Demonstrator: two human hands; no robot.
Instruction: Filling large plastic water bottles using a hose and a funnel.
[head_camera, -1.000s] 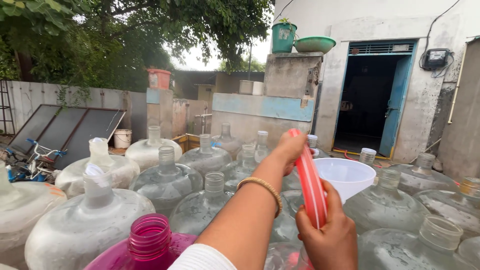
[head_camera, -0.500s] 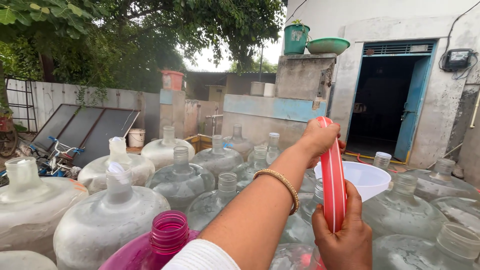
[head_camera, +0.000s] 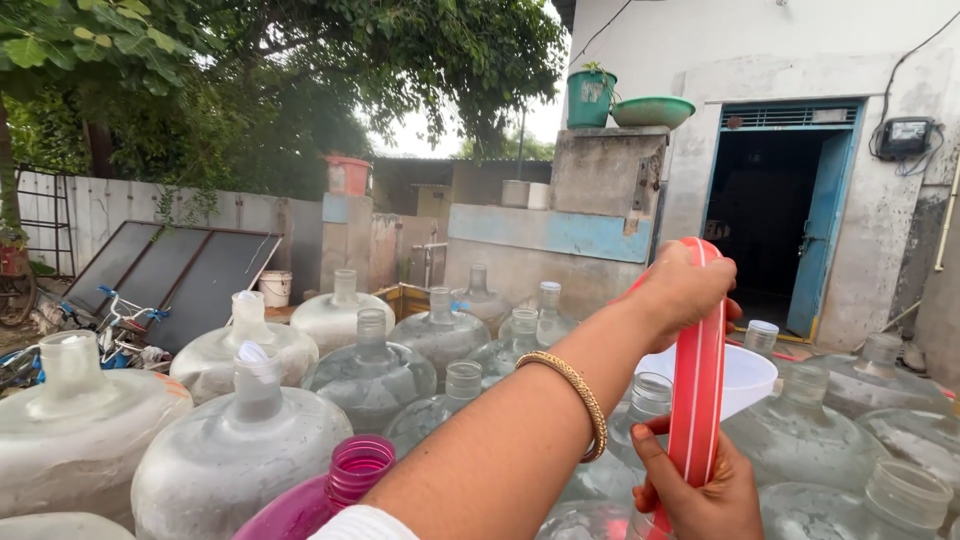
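Observation:
My left hand (head_camera: 678, 290), with a gold bangle on its wrist, grips the top bend of a red flat hose with white stripes (head_camera: 698, 380). Lower down, my right hand (head_camera: 695, 490) holds the same hose, which runs upright between the two hands. Behind the hose sits a white funnel-like tub (head_camera: 745, 375) among large clear water jugs (head_camera: 370, 375). A pink jug mouth (head_camera: 355, 470) stands just left of my left forearm.
Several big translucent jugs fill the foreground on both sides. Solar panels (head_camera: 165, 275) lean on a wall at the left, next to a bicycle (head_camera: 110, 330). A blue doorway (head_camera: 775, 215) opens at the right; green tubs (head_camera: 655, 110) top a concrete block.
The view has shifted a little to the right and down. Both hands keep hold of the red hose, my left hand now slightly lower at its top bend.

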